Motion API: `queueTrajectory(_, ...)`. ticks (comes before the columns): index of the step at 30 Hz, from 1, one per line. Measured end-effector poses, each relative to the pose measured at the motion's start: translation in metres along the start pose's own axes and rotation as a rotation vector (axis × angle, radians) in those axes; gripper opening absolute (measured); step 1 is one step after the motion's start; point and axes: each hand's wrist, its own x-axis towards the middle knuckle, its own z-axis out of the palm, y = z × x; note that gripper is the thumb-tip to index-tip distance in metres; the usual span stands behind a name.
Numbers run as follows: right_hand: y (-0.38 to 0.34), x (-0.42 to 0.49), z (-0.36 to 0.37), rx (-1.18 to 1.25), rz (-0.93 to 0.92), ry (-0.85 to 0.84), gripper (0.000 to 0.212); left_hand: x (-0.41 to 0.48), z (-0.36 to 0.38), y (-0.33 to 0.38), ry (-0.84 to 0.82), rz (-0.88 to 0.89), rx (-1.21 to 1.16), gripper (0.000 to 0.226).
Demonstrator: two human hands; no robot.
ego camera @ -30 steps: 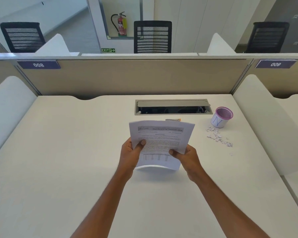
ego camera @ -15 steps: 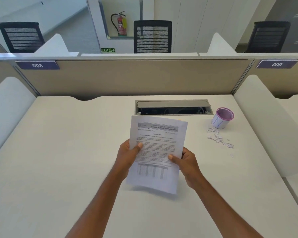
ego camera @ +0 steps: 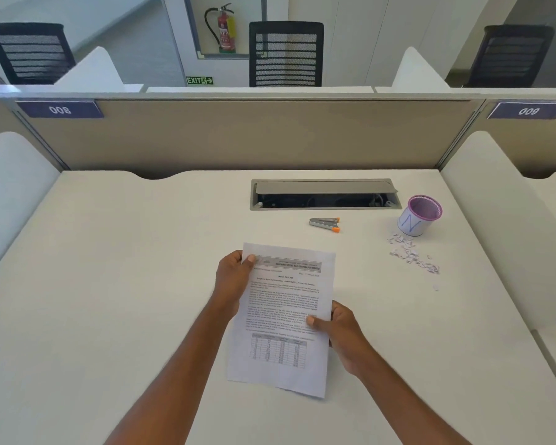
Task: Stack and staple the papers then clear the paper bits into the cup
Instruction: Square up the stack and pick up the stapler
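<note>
A stack of printed papers (ego camera: pixel 284 303) lies nearly flat over the middle of the white desk (ego camera: pixel 126 284). My left hand (ego camera: pixel 233 282) grips its upper left edge, thumb on top near the corner. My right hand (ego camera: pixel 341 332) grips the right edge lower down, thumb on the sheet. A small silver stapler with orange tips (ego camera: pixel 325 223) lies on the desk beyond the papers. At the right a purple-rimmed mesh cup (ego camera: pixel 419 216) stands upright, and a scatter of small white paper bits (ego camera: pixel 411 253) lies just in front of it.
An open cable tray (ego camera: pixel 325 194) is set into the desk behind the stapler. Beige partition panels (ego camera: pixel 238 136) close off the back, and white side dividers (ego camera: pixel 501 213) bound the desk left and right. Office chairs stand beyond the partition.
The papers came down from an upright, bowed hold to nearly flat over the desk. My left hand slid up to the top left corner. The stapler, earlier hidden behind the sheets, now shows.
</note>
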Motion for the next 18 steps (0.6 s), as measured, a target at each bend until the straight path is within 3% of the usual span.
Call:
queueTrajectory(4,-0.005,0.011,-0.012,-0.038,0.015,0.018,0.036,0.011,0.008,-0.020,0.030,-0.079,0.008,0.018)
queueTrajectory(11,-0.043,0.063,-0.039,-0.139,-0.056,0.206,0.025,0.027,0.022,-0.052,0.039,-0.172,0.047,0.018)
queueTrajectory(18,-0.093,0.134,-0.047,-0.433,-0.206,0.283,0.031,0.046,0.032,-0.072,0.053,-0.219,0.074,0.029)
